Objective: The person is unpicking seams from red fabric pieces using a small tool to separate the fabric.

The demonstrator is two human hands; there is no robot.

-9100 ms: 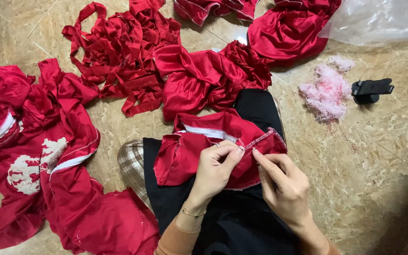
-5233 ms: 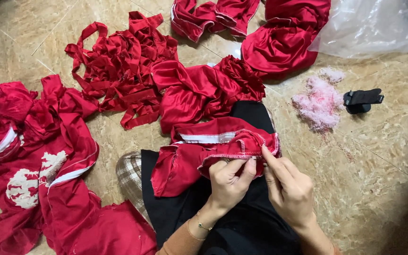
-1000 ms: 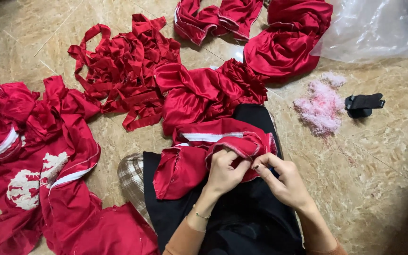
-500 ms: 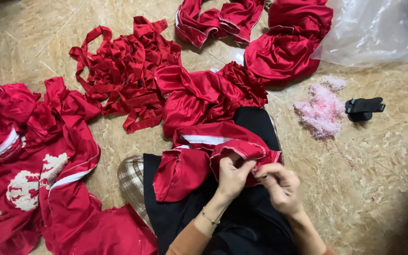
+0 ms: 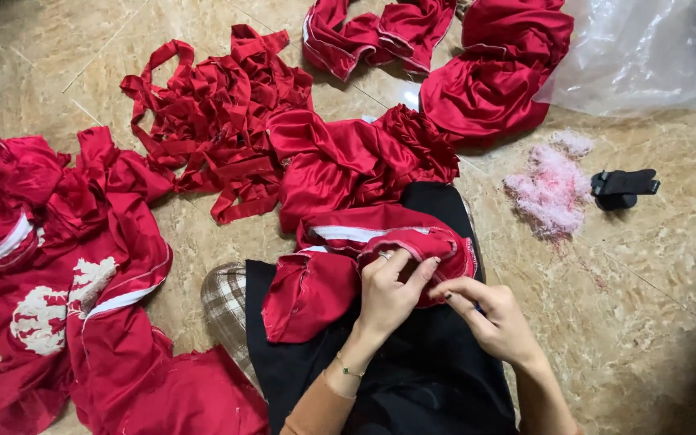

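The marble floor (image 5: 654, 306) around you carries red satin pieces: a printed garment (image 5: 58, 274) at nine o'clock, cut strips (image 5: 203, 129) at eleven. The red piece (image 5: 364, 258) lies across your lap, close for fine work. Your left hand (image 5: 388, 294) pins its seam, fingers clamped; your right hand (image 5: 485, 318) pinches a small dark tool beside it.

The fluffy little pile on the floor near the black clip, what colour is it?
Pale pink; the fluffy pile shows in the head view, beside the black clip.
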